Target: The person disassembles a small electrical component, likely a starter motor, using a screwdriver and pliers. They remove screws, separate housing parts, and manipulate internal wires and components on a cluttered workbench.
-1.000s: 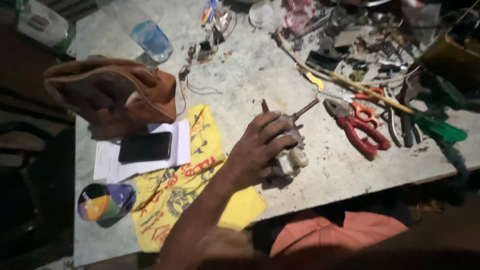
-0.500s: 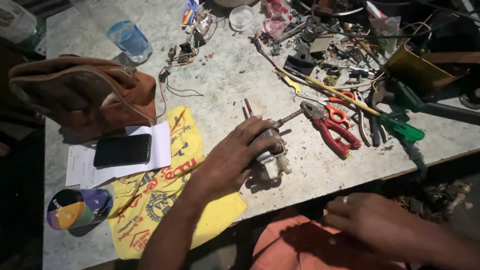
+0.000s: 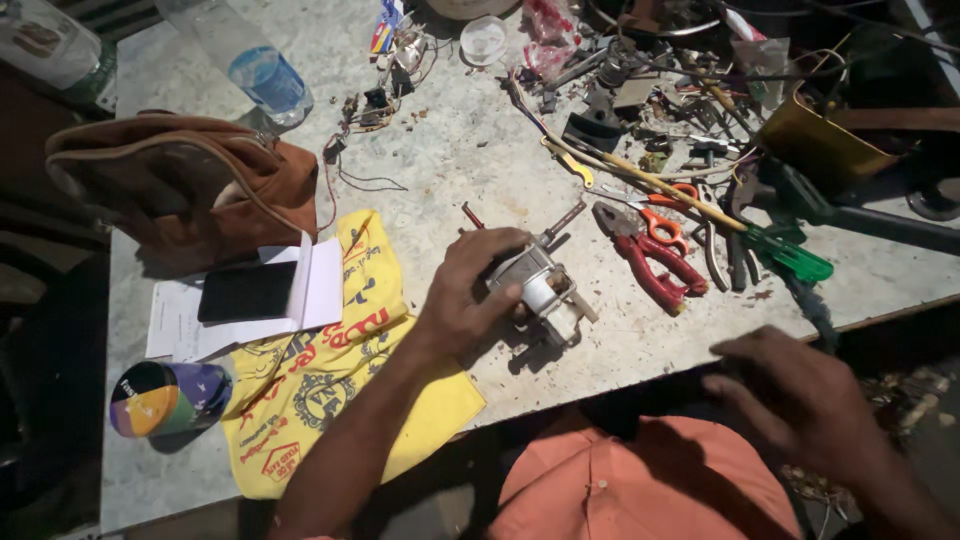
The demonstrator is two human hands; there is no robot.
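Note:
My left hand [image 3: 468,290] grips a small grey metal motor [image 3: 540,288] with a protruding shaft, resting on the pale worktop [image 3: 450,150]. A thin red-handled tool [image 3: 472,216] sticks out just behind my fingers. My right hand [image 3: 800,395] hovers low at the table's near edge, over my orange shirt; its fingers are spread and hold nothing. Red-handled pliers [image 3: 650,262] lie just right of the motor.
A yellow printed cloth [image 3: 330,360] lies left of my arm, with a black phone [image 3: 247,291] on white papers, a brown bag [image 3: 190,185], a colourful cup [image 3: 165,398] and a plastic bottle [image 3: 255,65]. Scissors, screwdrivers, wires and a yellow tin [image 3: 815,145] crowd the far right.
My right hand has come into view at the lower right and risen toward the table edge. My left hand keeps its grip on the motor.

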